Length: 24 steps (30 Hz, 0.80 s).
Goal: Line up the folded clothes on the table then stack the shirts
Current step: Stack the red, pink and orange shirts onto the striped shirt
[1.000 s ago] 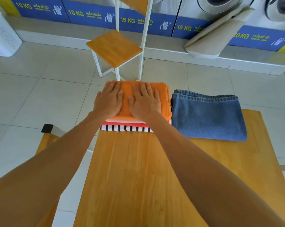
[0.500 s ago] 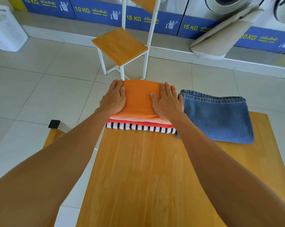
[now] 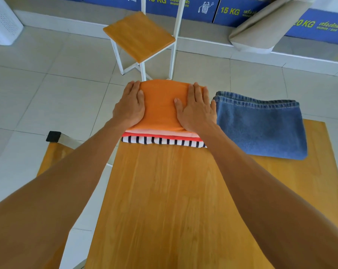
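Pale floor tiles [image 3: 47, 98] run to blue washer panels [image 3: 193, 8] (marked 15 KG). A wooden table [image 3: 164, 200] carries folded jeans [image 3: 261, 129] beside the shirt stack [image 3: 160, 138] at its far edge. Left hand [image 3: 129, 107] and right hand [image 3: 197, 111] press flat, fingers straight, on the orange shirt [image 3: 160, 105] on top.

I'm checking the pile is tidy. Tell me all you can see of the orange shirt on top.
The orange shirt is a plain, soft-looking fabric, folded flat, topping the stack at the table's far edge. Pink, red and striped layers show beneath. The left hand and right hand press flat on its sides.
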Available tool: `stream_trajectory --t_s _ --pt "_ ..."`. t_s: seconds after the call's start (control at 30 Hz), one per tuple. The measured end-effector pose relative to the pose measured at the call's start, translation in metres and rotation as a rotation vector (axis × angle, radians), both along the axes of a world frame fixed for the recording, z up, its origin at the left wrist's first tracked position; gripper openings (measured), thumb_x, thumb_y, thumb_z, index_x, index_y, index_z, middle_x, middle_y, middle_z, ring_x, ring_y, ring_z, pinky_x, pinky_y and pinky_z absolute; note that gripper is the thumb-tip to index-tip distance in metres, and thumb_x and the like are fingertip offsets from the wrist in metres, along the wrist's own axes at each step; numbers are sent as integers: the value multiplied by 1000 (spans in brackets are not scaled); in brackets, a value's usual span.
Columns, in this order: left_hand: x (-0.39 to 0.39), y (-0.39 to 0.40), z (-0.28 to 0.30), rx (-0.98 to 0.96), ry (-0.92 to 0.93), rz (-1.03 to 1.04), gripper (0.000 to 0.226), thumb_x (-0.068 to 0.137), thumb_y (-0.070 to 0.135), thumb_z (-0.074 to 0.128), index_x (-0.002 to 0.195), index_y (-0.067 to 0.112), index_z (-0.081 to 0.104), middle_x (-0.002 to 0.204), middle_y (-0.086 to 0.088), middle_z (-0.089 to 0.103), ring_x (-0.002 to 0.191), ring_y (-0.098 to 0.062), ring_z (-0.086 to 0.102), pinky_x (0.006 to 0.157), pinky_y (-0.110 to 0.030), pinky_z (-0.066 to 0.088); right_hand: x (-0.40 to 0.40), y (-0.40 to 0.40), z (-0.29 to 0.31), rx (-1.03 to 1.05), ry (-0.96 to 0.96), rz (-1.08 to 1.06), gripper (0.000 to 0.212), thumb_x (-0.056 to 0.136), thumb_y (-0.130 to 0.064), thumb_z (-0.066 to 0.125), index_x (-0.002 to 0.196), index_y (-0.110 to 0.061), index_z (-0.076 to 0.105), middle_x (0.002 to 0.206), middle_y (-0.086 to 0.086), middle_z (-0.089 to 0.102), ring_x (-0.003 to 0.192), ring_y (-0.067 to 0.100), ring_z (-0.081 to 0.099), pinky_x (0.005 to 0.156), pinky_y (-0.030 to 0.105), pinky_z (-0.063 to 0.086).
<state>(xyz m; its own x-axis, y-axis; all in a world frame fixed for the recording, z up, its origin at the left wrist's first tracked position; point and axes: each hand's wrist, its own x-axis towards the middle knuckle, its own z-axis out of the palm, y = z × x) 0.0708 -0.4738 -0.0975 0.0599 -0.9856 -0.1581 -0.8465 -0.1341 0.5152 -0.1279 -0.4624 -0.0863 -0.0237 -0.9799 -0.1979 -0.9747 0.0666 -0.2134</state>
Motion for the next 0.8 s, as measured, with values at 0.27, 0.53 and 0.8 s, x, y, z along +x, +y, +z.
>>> stream_trajectory --t_s 0.27,0.53,0.8 --pt "-2 4 -7 -38 24 14 54 104 42 15 154 23 12 162 -1 11 145 -24 26 111 -51 28 1 1 -5 -26 12 7 75 98 -61 12 158 -17 2 166 -1 -1 152 25 -5 120 54 3" --pt "-2 3 -5 -6 21 8 57 103 44 13 155 23 6 162 -2 7 145 -27 24 112 -52 27 1 3 -4 -44 -21 2 75 98 -62 13 158 -18 3 166 -1 0 152 24 -5 120 53 3" --pt "-3 -11 27 40 -296 -150 54 103 34 23 153 17 15 163 -5 6 150 -31 1 117 -60 7 2 -15 27 90 89 77 61 102 -39 23 158 -16 7 166 1 0 152 27 -7 117 64 -2"
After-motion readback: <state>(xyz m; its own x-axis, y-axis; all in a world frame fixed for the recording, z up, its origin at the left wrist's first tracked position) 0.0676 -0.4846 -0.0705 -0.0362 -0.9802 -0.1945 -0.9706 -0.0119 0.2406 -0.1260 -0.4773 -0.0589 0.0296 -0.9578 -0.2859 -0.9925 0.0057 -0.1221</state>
